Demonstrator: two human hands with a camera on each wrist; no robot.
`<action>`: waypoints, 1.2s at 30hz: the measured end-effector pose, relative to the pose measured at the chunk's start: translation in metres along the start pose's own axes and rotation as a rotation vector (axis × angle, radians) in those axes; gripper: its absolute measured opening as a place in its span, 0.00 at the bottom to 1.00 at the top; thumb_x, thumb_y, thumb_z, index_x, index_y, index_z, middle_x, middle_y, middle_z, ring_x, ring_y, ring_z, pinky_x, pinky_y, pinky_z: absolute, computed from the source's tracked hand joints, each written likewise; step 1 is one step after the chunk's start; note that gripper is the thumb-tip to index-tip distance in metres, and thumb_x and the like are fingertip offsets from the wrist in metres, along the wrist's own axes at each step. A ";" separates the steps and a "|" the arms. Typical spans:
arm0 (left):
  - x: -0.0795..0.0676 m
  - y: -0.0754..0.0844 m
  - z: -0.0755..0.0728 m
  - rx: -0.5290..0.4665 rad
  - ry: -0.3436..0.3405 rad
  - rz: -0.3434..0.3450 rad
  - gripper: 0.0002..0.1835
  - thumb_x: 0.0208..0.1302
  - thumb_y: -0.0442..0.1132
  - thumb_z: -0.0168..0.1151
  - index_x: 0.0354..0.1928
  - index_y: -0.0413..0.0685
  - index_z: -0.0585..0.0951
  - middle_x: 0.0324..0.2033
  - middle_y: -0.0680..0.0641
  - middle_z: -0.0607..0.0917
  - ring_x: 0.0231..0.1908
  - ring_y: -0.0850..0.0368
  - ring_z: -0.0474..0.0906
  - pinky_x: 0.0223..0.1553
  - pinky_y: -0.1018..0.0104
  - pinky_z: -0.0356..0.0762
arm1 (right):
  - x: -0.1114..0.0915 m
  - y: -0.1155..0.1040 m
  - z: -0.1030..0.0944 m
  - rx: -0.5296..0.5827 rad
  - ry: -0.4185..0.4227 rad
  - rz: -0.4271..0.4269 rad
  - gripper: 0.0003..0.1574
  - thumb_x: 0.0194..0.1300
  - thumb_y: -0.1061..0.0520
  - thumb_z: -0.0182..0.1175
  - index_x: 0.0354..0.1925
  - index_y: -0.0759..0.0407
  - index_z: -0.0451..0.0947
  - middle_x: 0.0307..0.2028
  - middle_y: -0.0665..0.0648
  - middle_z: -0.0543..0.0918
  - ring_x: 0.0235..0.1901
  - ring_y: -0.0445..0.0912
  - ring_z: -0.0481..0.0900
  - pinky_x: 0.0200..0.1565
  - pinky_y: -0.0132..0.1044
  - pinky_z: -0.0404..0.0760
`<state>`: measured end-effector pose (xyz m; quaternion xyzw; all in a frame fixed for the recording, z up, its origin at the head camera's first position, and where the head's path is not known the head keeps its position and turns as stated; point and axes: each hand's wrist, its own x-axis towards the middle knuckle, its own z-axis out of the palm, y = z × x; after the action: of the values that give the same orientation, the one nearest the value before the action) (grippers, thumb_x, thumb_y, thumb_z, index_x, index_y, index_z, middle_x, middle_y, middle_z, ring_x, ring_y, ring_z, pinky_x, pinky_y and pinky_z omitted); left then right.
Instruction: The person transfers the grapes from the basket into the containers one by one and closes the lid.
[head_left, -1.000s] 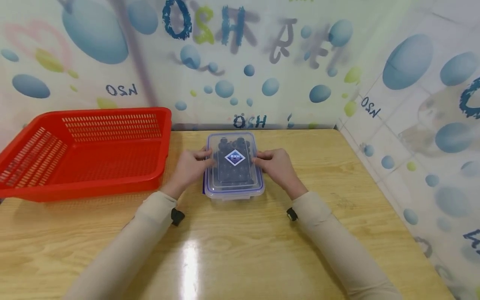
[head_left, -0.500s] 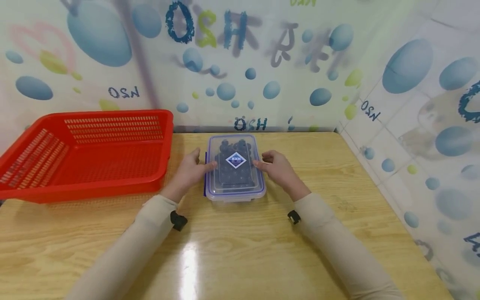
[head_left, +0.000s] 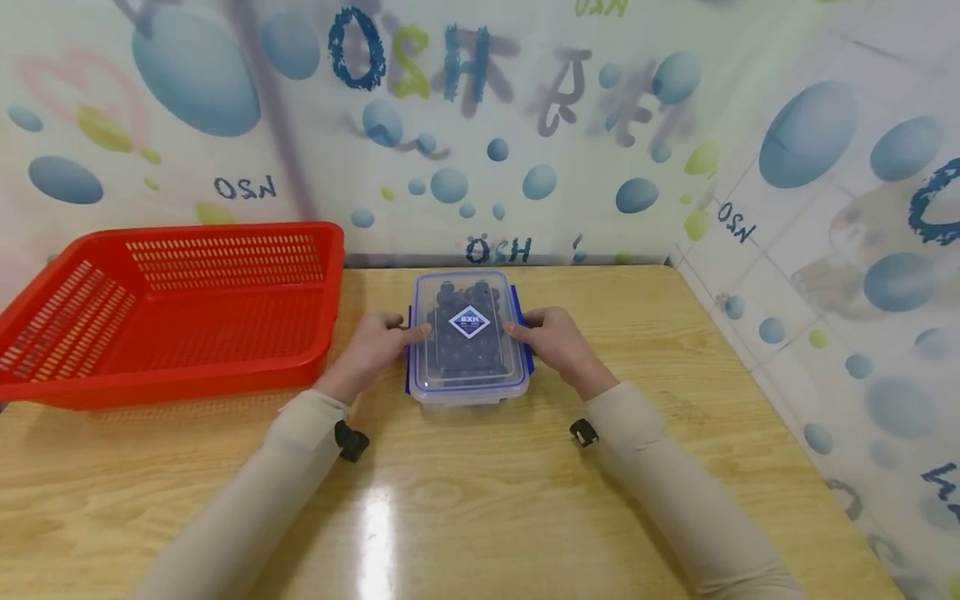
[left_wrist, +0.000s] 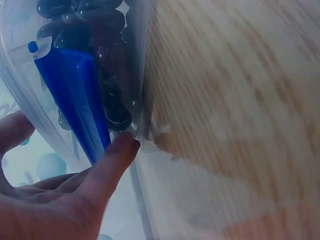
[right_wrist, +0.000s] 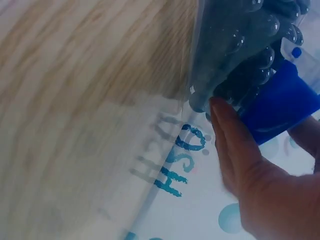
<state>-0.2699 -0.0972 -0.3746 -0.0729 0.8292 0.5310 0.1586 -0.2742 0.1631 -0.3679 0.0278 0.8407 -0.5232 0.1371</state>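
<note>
A clear plastic food storage container (head_left: pixel 468 375) with a blue-edged lid and a diamond-shaped label stands on the table, full of dark round fruit that looks like grapes (left_wrist: pixel 117 107). Its blue side latches, the left latch (left_wrist: pixel 77 95) and the right latch (right_wrist: pixel 282 102), stand out from the walls. My left hand (head_left: pixel 375 343) holds the left side, thumb on the lid and fingers at the latch. On the opposite side my right hand (head_left: pixel 557 340) does the same, its thumb on the lid edge and its fingers by the right latch.
To the left sits a red plastic basket (head_left: pixel 180 379) with slotted walls. The wooden table (head_left: pixel 480 500) meets a patterned wall covering (head_left: pixel 540 225) behind the container and another along the right.
The right latch now sticks out beside the right hand, where it did not show before. The left hand's fingers spread off the side, then came back to the left latch.
</note>
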 end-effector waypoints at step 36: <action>-0.012 0.021 0.026 0.134 0.210 0.152 0.22 0.69 0.36 0.57 0.59 0.28 0.74 0.48 0.36 0.82 0.41 0.46 0.80 0.44 0.55 0.82 | 0.003 -0.010 0.009 -0.315 0.075 -0.043 0.27 0.75 0.49 0.53 0.60 0.69 0.74 0.45 0.63 0.82 0.37 0.48 0.79 0.38 0.39 0.82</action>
<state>-0.2603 -0.0657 -0.3627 -0.0541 0.8781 0.4742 0.0347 -0.2775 0.1506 -0.3638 0.0076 0.9173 -0.3862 0.0970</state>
